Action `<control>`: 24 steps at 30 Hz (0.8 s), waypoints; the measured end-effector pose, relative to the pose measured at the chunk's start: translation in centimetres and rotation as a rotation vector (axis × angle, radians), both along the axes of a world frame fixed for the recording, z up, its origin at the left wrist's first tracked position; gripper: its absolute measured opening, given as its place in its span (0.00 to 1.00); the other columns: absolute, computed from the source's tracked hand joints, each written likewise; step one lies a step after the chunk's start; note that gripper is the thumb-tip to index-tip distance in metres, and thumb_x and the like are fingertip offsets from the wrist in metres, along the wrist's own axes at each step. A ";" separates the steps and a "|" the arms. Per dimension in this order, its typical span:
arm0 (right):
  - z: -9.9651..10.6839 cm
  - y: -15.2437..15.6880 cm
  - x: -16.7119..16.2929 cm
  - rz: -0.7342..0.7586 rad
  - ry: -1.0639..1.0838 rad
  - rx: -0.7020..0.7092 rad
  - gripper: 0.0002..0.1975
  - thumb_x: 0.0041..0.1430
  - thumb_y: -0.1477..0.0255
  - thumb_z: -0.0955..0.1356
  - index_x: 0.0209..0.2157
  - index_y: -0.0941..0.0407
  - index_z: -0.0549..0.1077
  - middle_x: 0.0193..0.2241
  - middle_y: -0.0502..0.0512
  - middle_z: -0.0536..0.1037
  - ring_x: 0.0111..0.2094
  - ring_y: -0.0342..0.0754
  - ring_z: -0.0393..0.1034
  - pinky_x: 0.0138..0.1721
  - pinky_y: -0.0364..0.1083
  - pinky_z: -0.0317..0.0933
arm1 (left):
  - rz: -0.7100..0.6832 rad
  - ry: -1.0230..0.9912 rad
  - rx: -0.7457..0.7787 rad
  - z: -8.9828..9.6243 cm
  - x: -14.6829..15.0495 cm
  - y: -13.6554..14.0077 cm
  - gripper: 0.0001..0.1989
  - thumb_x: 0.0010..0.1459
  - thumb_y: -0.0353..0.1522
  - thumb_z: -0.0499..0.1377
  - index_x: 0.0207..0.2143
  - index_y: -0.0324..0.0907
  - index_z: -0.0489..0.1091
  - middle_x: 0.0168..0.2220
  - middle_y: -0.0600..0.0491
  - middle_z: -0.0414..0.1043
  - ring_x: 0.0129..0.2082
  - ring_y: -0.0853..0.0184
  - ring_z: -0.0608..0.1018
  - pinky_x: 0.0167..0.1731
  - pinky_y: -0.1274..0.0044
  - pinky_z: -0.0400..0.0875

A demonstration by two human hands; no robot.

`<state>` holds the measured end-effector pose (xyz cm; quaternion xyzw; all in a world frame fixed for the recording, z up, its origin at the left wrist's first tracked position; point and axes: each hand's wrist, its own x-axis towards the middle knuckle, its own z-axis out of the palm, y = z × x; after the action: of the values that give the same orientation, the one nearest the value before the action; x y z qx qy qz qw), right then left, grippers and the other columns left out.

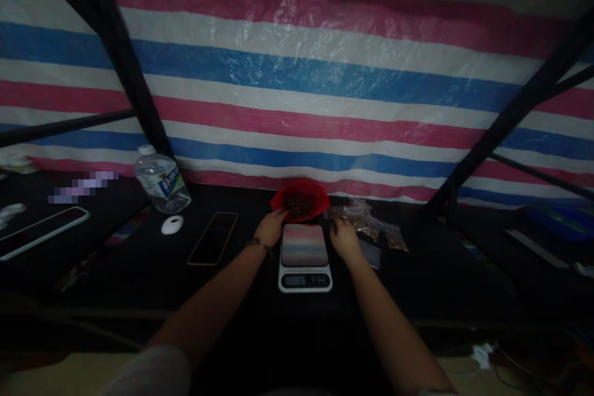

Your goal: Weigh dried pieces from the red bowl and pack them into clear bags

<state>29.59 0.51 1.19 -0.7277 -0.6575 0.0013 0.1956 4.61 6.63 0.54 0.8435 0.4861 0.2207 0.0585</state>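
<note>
A white kitchen scale (305,280) with a reflective top plate and a small display lies in front of me, with nothing on its plate. Behind it sits a red plastic bag (318,193), spread open, holding many small brown pieces (299,205). My left hand (271,230) is at the bag's front left edge, fingers stretched toward it; it wears a bracelet. My right hand (344,239) is to the right of the scale, its slightly bent fingers apart at the near edge of several clear bags (367,223) of brown pieces. Dim light blurs the fingertips.
Another small filled bag (394,237) and a flat clear bag (371,255) lie to the right. On the left are a phone (213,239), a white rounded case (172,224) and a clear bottle (162,180). Dark metal posts (134,90) and a striped sheet (297,93) stand behind.
</note>
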 end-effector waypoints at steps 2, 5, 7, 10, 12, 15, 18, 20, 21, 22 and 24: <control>-0.4 -0.4 -0.4 -0.016 0.015 0.033 0.21 0.56 0.74 0.61 0.52 0.61 0.68 0.45 0.66 0.71 0.47 0.55 0.66 0.50 0.49 0.57 | 0.046 0.071 -0.019 0.4 0.0 -0.1 0.22 0.56 0.22 0.48 0.53 0.39 0.66 0.50 0.45 0.70 0.50 0.64 0.72 0.53 0.75 0.63; -0.5 -1.0 -0.9 -0.015 0.043 0.117 0.22 0.56 0.73 0.62 0.53 0.60 0.67 0.46 0.65 0.69 0.49 0.54 0.64 0.51 0.48 0.57 | 0.123 0.135 -0.036 0.9 -0.5 -0.8 0.19 0.55 0.21 0.48 0.45 0.37 0.72 0.41 0.43 0.75 0.43 0.63 0.75 0.47 0.74 0.66; -0.5 -1.4 -1.1 -0.006 0.065 0.166 0.22 0.57 0.72 0.62 0.53 0.59 0.66 0.47 0.64 0.67 0.48 0.53 0.64 0.51 0.48 0.58 | 0.163 0.155 -0.035 1.2 -1.3 -1.8 0.17 0.54 0.21 0.49 0.40 0.35 0.74 0.38 0.41 0.75 0.41 0.62 0.76 0.45 0.73 0.67; -0.6 -1.8 -1.1 0.025 0.098 0.230 0.22 0.58 0.70 0.62 0.54 0.59 0.65 0.49 0.64 0.66 0.48 0.53 0.65 0.50 0.48 0.59 | 0.198 0.179 -0.021 1.7 -2.9 -4.3 0.15 0.54 0.23 0.49 0.36 0.34 0.75 0.37 0.39 0.75 0.40 0.60 0.76 0.45 0.71 0.66; -0.9 -1.8 -1.0 0.066 0.115 0.303 0.22 0.57 0.71 0.61 0.54 0.59 0.65 0.49 0.64 0.66 0.49 0.53 0.64 0.50 0.48 0.60 | 0.201 0.190 -0.005 2.0 -3.9 -6.3 0.15 0.55 0.24 0.49 0.36 0.35 0.76 0.36 0.40 0.75 0.40 0.59 0.76 0.46 0.71 0.66; -1.6 -1.4 -0.6 0.110 0.141 0.412 0.22 0.56 0.71 0.62 0.53 0.60 0.65 0.47 0.64 0.67 0.49 0.54 0.64 0.51 0.51 0.60 | 0.199 0.204 0.012 2.3 -5.3 -9.7 0.15 0.55 0.25 0.50 0.36 0.37 0.76 0.35 0.42 0.75 0.40 0.61 0.76 0.46 0.71 0.66; -2.2 -1.0 -0.3 0.124 0.158 0.466 0.23 0.55 0.70 0.62 0.53 0.59 0.64 0.46 0.64 0.68 0.50 0.56 0.64 0.51 0.54 0.60 | 0.196 0.215 0.021 2.6 -6.3 -12.6 0.14 0.54 0.26 0.51 0.35 0.38 0.77 0.34 0.44 0.75 0.38 0.61 0.75 0.44 0.72 0.67; -2.5 -0.8 -0.2 0.130 0.164 0.477 0.24 0.55 0.70 0.62 0.54 0.60 0.63 0.47 0.64 0.68 0.50 0.57 0.63 0.51 0.54 0.60 | 0.171 0.193 0.040 2.9 -6.4 -13.6 0.14 0.53 0.26 0.51 0.35 0.40 0.77 0.35 0.45 0.75 0.40 0.62 0.75 0.46 0.72 0.66; -2.6 -0.8 -0.2 0.134 0.165 0.475 0.24 0.55 0.70 0.62 0.54 0.60 0.63 0.47 0.65 0.68 0.51 0.57 0.63 0.51 0.54 0.60 | 0.154 0.171 0.049 3.1 -6.4 -13.7 0.14 0.53 0.26 0.51 0.36 0.40 0.76 0.37 0.46 0.75 0.41 0.62 0.75 0.47 0.72 0.65; -2.7 -0.7 -0.2 0.139 0.165 0.471 0.24 0.55 0.70 0.62 0.54 0.60 0.63 0.48 0.65 0.68 0.51 0.57 0.63 0.51 0.54 0.60 | 0.135 0.147 0.054 3.4 -6.2 -13.5 0.15 0.53 0.26 0.51 0.37 0.40 0.76 0.38 0.47 0.75 0.42 0.63 0.74 0.49 0.73 0.64; -2.8 -0.6 -0.3 0.155 0.161 0.461 0.25 0.54 0.70 0.62 0.55 0.60 0.62 0.49 0.65 0.68 0.52 0.58 0.62 0.51 0.55 0.60 | 0.116 0.109 0.032 4.0 -5.4 -12.3 0.17 0.54 0.25 0.50 0.40 0.40 0.76 0.41 0.48 0.75 0.44 0.64 0.73 0.51 0.74 0.63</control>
<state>29.31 -0.13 -1.65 -0.6087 -0.6766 -0.0760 0.4074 -0.83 -5.65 4.54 0.8255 0.5331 0.1851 0.0053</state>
